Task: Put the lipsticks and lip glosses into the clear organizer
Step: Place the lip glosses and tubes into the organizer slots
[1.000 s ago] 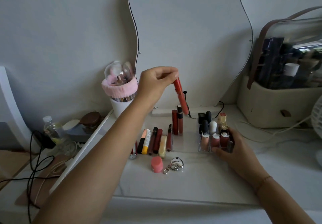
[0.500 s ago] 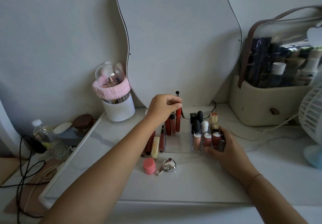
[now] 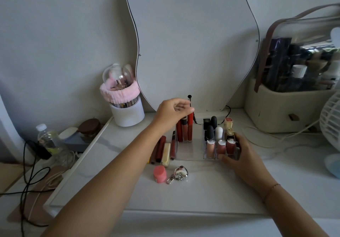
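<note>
Left of centre, the loose tubes (image 3: pixel 161 148) lie flat on the desktop (image 3: pixel 202 190), side by side, the nearest just beside the left wall of the clear organizer (image 3: pixel 184 157). They are round and not yet put away. My forearm (image 3: pixel 128 163) passes over them, and if it drops I judge they could roll into the pink pot (image 3: pixel 159 173) and the keyring (image 3: pixel 179 174) in front of them.

At mid-frame my left hand (image 3: pixel 173 110) hovers over the three upright glosses (image 3: pixel 184 129) at the back of the organizer's wide left compartment. My fingers are loose and lightly curved, gripping nothing as far as I can see. My thumb tip sits just above the cap of the red gloss (image 3: pixel 190 124). That compartment is mostly bare, so little props the tall tubes, and a brush from my thumb could tip them like skittles.

Further right, the lipsticks (image 3: pixel 219 135) stand packed in the small cells. At the organizer's front right corner my right hand (image 3: pixel 244 157) grips it, thumb on the front wall, fingers curled round the side. A tug or lift there may shift the whole organizer and topple the glosses.
</note>
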Demonstrator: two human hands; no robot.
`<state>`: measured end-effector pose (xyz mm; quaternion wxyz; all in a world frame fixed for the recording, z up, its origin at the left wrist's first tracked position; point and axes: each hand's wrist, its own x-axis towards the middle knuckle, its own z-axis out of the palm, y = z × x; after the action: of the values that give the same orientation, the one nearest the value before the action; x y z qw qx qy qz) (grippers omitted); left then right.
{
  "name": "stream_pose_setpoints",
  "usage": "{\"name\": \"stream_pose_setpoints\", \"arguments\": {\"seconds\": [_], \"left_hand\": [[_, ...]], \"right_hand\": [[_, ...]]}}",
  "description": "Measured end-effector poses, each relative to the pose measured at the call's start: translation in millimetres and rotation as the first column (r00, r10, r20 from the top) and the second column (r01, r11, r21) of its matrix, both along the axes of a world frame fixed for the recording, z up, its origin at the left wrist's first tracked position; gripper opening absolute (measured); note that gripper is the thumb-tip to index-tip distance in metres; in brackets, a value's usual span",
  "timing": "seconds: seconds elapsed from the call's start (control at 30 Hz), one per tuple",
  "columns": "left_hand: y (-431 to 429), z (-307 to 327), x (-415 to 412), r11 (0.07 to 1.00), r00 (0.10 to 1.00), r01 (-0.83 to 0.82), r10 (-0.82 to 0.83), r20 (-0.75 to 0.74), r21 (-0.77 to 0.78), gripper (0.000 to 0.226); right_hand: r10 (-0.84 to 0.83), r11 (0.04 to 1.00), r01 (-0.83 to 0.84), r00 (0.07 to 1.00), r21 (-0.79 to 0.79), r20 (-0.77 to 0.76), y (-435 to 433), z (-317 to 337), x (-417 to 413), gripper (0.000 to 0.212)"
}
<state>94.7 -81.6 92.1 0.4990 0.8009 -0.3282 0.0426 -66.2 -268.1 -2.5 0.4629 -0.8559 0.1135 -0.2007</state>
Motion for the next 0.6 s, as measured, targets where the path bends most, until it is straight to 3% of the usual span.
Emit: {"name": "stream_pose_setpoints", "arguments": {"seconds": [0.2, 0.3, 0.47, 0.6], "left_hand": [[48.2, -14.4, 17.2, 0.971, 0.973, -0.232, 0.230, -0.035, -0.062, 0.024], [68.8, -36.9, 23.9, 0.953, 0.951, -0.300, 0.302, -0.073, 0.034, 0.019], [77.3, -65.5, 24.3, 0.940, 0.943, -0.250, 0.291, -0.163, 0.233, 0.011], [70.6, -68.2, 29.9, 0.889, 0.936, -0.266, 0.330, -0.120, 0.373, 0.022]], "right_hand": [[-0.006, 1.000, 0.006, 1.000, -0.017, 0.001, -1.1, -1.7, 0.6, 0.077], [-0.004, 1.000, 0.004, 1.000, -0.017, -0.004, -2.1, -3.0, 1.6, 0.078], [-0.005, 1.000, 0.004, 1.000, -0.024, -0.013, -2.8, -4.3, 3.3, 0.079], [-0.008, 1.000, 0.008, 1.000, -0.019, -0.007, -2.5, -4.4, 2.7, 0.077]]}}
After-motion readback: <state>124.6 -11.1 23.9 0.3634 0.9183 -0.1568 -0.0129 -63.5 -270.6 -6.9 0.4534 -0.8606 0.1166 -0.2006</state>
